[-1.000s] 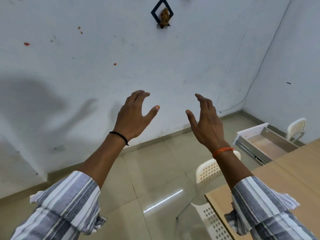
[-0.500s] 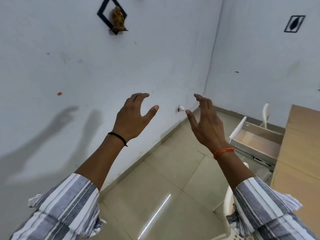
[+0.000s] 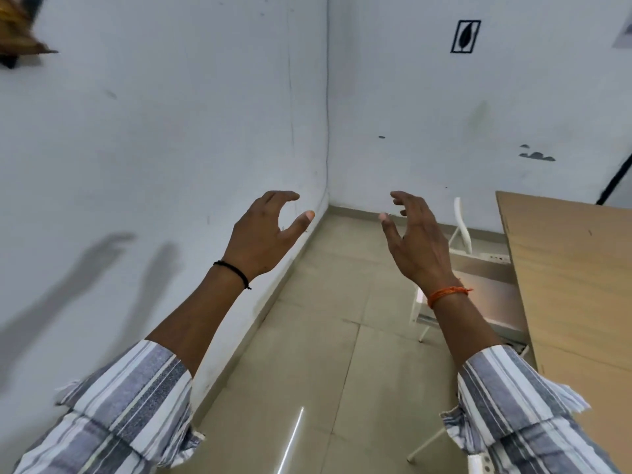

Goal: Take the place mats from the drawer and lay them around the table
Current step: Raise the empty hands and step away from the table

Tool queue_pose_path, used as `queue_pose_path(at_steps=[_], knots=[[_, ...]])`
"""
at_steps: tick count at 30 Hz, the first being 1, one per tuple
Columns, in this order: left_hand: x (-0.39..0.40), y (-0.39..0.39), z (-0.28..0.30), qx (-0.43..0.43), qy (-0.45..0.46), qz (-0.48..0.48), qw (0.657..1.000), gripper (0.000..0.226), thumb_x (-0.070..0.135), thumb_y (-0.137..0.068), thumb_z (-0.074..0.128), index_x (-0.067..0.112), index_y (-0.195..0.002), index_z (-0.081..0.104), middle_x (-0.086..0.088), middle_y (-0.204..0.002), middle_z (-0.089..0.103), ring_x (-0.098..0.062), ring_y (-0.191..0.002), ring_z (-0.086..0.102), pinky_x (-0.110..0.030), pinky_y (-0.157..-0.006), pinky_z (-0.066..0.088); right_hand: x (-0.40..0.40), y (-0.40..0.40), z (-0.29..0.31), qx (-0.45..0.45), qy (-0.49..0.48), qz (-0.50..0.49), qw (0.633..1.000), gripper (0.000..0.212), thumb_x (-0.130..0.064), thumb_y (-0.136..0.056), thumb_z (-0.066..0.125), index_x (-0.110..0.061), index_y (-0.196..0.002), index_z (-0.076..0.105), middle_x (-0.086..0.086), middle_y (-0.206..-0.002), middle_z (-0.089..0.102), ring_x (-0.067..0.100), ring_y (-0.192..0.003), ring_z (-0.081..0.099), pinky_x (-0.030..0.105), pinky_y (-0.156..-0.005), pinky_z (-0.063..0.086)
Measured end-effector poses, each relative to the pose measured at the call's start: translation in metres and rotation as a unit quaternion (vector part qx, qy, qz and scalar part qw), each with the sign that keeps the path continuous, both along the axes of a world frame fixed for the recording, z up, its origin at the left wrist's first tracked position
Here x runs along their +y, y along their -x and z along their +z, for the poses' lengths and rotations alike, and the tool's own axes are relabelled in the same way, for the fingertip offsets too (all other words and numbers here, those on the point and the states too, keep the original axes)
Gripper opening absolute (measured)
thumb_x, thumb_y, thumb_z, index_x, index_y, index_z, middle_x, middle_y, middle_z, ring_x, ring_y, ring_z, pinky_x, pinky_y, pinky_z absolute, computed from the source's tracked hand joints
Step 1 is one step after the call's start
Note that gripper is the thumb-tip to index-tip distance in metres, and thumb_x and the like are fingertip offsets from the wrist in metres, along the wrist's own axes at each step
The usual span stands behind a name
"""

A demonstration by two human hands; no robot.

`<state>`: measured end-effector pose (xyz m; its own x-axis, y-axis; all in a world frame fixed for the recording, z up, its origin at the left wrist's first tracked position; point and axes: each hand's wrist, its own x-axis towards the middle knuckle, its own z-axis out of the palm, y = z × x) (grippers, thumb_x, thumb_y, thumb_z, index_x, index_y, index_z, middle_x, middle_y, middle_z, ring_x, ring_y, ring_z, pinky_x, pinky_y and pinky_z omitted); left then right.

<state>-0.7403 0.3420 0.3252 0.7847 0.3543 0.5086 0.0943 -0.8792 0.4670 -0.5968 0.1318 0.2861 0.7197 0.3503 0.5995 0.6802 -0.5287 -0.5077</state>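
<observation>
Both the left hand and right hand hang loosely curled and empty, so reaching squarely into the open drawer beside the worktop seems best.

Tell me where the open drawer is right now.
In the head view the open drawer sits right of centre, pulled out from under the wooden table along its left edge, just behind the right hand and beside a white chair.

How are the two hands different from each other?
The left hand wears a thin black wrist band; the right hand wears an orange one. The left hand is in front of the white wall; the right hand is in front of the open drawer beside the table. Both are raised, fingers loosely curled, holding nothing.
</observation>
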Motion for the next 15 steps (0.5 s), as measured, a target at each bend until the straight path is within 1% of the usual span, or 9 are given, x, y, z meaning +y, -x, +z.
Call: queue_pose_path(at_steps=[3, 7, 9, 13, 15], knots=[[0.022, -0.085, 0.009, 0.003, 0.027, -0.036, 0.999, 0.045, 0.054, -0.093, 0.050, 0.025, -0.127, 0.057, 0.012, -0.129, 0.057, -0.007, -0.117, 0.053, -0.025, -0.085, 0.042, 0.019, -0.067, 0.006, 0.014, -0.001, -0.031, 0.999, 0.042, -0.042, -0.099, 0.048, -0.027, -0.138, 0.043, -0.008, -0.135, 0.051, 0.014, -0.120, 0.054, 0.032, -0.080, 0.050], [0.040, -0.182, 0.012, 0.000, 0.055, -0.097, 0.994, 0.044, 0.056, -0.093, 0.050, 0.027, -0.125, 0.057, 0.014, -0.127, 0.058, -0.004, -0.113, 0.054, -0.030, -0.088, 0.049, 0.034, -0.135, 0.014, 0.018, 0.012, -0.068, 0.997, 0.042, -0.040, -0.099, 0.048, -0.028, -0.139, 0.043, -0.010, -0.136, 0.050, 0.012, -0.120, 0.053, 0.028, -0.078, 0.043], [0.047, -0.227, 0.009, 0.002, 0.059, -0.128, 0.990, 0.043, 0.057, -0.092, 0.049, 0.028, -0.123, 0.058, 0.015, -0.126, 0.059, -0.003, -0.111, 0.056, -0.033, -0.087, 0.050, 0.036, -0.163, 0.015, 0.014, 0.014, -0.088, 0.996, 0.042, -0.040, -0.099, 0.048, -0.028, -0.138, 0.043, -0.011, -0.135, 0.050, 0.012, -0.120, 0.053, 0.028, -0.077, 0.043], [0.054, -0.320, -0.001, 0.003, 0.085, -0.200, 0.976, 0.043, 0.057, -0.092, 0.050, 0.028, -0.123, 0.058, 0.015, -0.123, 0.061, -0.002, -0.108, 0.057, -0.032, -0.087, 0.051, 0.034, -0.219, 0.010, 0.005, 0.020, -0.150, 0.989, 0.041, -0.036, -0.099, 0.050, -0.026, -0.138, 0.045, -0.010, -0.135, 0.051, 0.012, -0.119, 0.054, 0.026, -0.077, 0.042], [0.057, -0.368, -0.007, 0.004, 0.090, -0.244, 0.966, 0.043, 0.057, -0.092, 0.050, 0.028, -0.123, 0.058, 0.015, -0.123, 0.061, -0.003, -0.108, 0.058, -0.034, -0.088, 0.052, 0.035, -0.248, 0.004, 0.005, 0.023, -0.190, 0.982, 0.041, -0.035, -0.098, 0.051, -0.027, -0.138, 0.045, -0.011, -0.136, 0.051, 0.011, -0.119, 0.054, 0.026, -0.076, 0.042]])
